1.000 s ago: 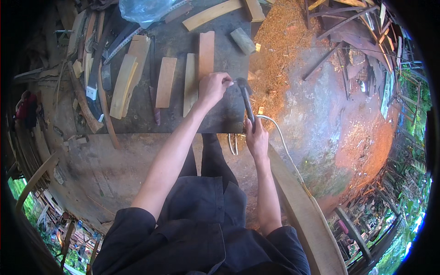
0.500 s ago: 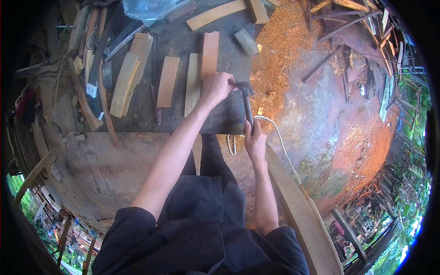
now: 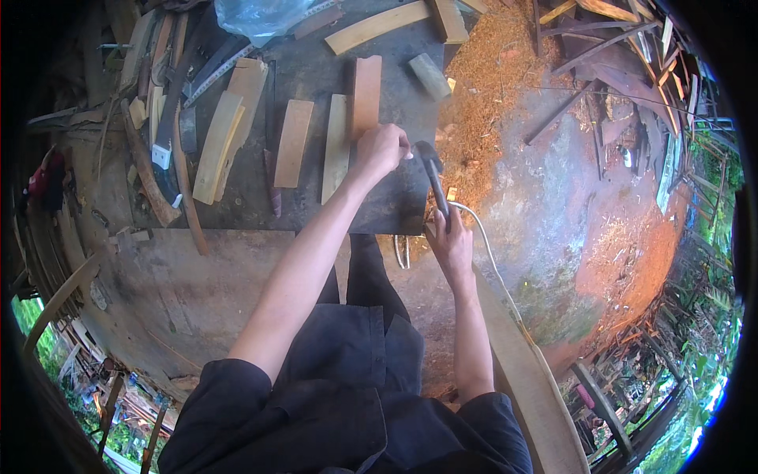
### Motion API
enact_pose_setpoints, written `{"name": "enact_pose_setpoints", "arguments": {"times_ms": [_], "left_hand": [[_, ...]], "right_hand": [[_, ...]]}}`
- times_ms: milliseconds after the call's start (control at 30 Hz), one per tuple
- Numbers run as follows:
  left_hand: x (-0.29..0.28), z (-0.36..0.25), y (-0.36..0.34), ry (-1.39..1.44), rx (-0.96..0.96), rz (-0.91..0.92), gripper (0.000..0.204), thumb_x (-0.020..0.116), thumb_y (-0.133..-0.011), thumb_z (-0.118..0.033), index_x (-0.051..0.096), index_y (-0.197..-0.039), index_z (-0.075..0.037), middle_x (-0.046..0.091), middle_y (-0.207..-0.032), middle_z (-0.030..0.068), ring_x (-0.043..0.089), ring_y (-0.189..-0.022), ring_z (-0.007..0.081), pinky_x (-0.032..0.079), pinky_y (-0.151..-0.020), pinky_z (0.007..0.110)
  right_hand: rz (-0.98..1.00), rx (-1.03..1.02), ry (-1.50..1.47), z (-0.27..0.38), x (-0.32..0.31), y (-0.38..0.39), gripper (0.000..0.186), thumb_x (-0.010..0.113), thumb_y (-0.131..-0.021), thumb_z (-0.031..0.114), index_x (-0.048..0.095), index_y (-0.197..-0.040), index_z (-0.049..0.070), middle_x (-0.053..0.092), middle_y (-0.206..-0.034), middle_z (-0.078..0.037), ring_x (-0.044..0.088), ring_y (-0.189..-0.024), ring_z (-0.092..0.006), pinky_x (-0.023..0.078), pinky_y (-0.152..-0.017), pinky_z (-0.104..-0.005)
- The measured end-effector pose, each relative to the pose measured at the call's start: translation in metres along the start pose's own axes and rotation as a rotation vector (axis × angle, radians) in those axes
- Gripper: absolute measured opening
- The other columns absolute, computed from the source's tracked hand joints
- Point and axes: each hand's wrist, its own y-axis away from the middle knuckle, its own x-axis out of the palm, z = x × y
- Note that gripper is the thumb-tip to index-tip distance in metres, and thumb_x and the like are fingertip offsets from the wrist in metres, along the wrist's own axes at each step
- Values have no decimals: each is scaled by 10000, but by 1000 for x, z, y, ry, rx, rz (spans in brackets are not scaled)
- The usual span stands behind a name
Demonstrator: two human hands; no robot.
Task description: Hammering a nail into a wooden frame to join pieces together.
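Note:
My right hand (image 3: 453,246) is wrapped round the handle of a hammer (image 3: 437,186), its dark head tilted up beside my left fingertips with a small gap between. My left hand (image 3: 382,150) is closed in a pinch above the dark worktable (image 3: 308,207), near its right edge. A tiny pale spot shows at those fingertips, too small to name. Just beyond my left hand lies a reddish wooden block (image 3: 366,91), its near end hidden by the hand. Left of it are a pale wooden strip (image 3: 336,146) and a short brown board (image 3: 294,142).
More boards (image 3: 225,146), a handsaw (image 3: 162,154) and a clear plastic bag (image 3: 257,16) lie on the table's left and far side. A grey cylinder (image 3: 429,77) rests at the right edge. Sawdust (image 3: 489,95), a white cable (image 3: 497,268) and a long plank (image 3: 525,379) lie to the right.
The hammer and my right hand have shifted right and slightly nearer, so the hammer head stands farther from my left fingertips. My left hand stays almost in place, still pinching.

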Motion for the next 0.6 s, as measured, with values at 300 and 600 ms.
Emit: {"name": "enact_pose_setpoints", "arguments": {"times_ms": [300, 600], "left_hand": [[1, -3, -2, 66, -33, 25, 62, 835, -868, -154, 826, -901, -102, 802, -900, 136, 787, -883, 325, 592, -844, 451], [9, 0, 22, 39, 147, -168, 167, 813, -944, -209, 784, -975, -48, 758, -779, 133, 754, -745, 288, 558, -697, 418]], "right_hand": [[34, 1, 29, -18, -2, -2, 246, 632, -1096, 224, 623, -1247, 30, 704, -821, -270, 722, -761, -477, 534, -616, -544], [-133, 130, -124, 3, -7, 13, 298, 606, -1120, 279, 631, -1153, -15, 654, -728, -251, 698, -673, -438, 488, -587, -498]]}}
